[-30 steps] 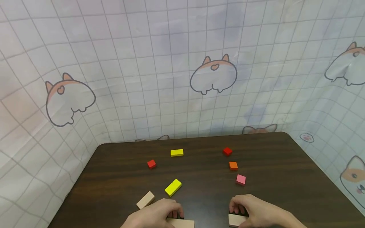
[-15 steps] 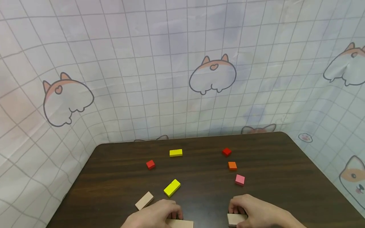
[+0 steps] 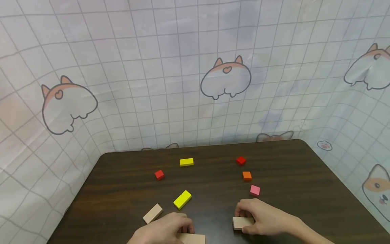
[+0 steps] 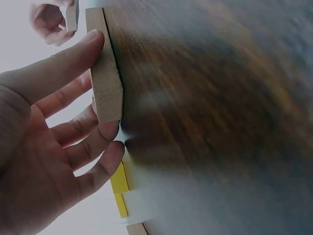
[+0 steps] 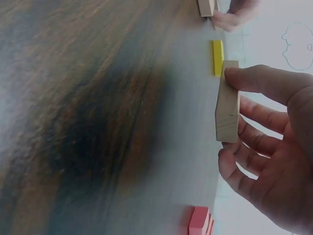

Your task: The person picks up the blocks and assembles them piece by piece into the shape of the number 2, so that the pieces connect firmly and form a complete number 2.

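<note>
At the bottom of the head view my left hand (image 3: pixel 166 228) pinches a plain wooden block (image 3: pixel 195 239), cut off by the frame edge. The left wrist view shows the thumb across this long block (image 4: pixel 105 73), fingers behind it. Farther right, my right hand (image 3: pixel 265 217) grips another plain wooden block (image 3: pixel 241 223) between thumb and fingers. That block (image 5: pixel 228 105) stands out from the fingers in the right wrist view. Whether either block touches the tabletop, I cannot tell. A third wooden block (image 3: pixel 153 213) lies beyond my left hand.
On the dark wooden table (image 3: pixel 122 189) lie a near yellow block (image 3: pixel 182 200), a far yellow block (image 3: pixel 186 162), a left red block (image 3: pixel 159 175), a right red block (image 3: pixel 241 161), an orange block (image 3: pixel 247 176) and a pink block (image 3: pixel 255 190). A checked curtain (image 3: pixel 182 112) surrounds the table.
My right hand has moved forward and to the left with its wooden block, nearing the left hand. The left hand keeps its hold almost in place. The head view has shifted slightly.
</note>
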A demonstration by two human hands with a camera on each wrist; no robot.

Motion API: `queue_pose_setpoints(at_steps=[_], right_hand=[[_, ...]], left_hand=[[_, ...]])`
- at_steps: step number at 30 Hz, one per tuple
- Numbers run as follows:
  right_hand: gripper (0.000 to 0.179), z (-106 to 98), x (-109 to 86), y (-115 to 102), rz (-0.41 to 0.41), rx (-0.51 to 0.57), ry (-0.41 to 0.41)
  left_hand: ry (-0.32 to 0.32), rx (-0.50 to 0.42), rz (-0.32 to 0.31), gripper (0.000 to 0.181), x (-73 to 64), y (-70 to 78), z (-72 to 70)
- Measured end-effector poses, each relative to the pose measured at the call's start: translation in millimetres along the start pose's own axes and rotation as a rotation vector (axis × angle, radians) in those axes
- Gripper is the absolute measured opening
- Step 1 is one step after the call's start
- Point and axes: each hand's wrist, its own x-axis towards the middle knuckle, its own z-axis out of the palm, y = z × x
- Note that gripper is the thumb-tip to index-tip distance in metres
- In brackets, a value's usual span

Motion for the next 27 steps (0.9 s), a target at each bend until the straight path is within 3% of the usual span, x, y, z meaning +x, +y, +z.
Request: queue_pose_setpoints(at_steps=[10, 14, 17, 21, 24, 27], right_hand=[[0.027, 7.3, 19.9, -9.1, 0.039, 0.007, 0.026], [0.026, 12.4, 28.4, -10.5, 0.049, -0.022, 0.021], [0.026, 15.8, 33.9, -12.3, 0.050, -0.036, 0.013], [0.025, 17.8, 41.1, -14.9, 0.083, -0.039, -0.007], [0.025, 19.1, 46.2, -15.6, 0.106, -0.044, -0.017], [0.024, 20.4, 49.6, -14.0, 0.128, -0.044, -0.032]], left_hand=[[0.004, 0.027, 0.049, 0.024, 2.9, -53.2, 27.4], [0.010, 0.056, 0.068, 0.030, 4.4, -67.6, 35.8], [0.012, 0.045, 0.042, 0.029, 3.1, -51.3, 28.3], [-0.022, -0.005, -0.050, 0.024, 1.3, -11.2, 7.2], [-0.032, 0.007, -0.062, 0.025, 0.7, -6.1, 4.7], [-0.024, 0.031, -0.029, 0.024, 0.0, -14.9, 9.8]])
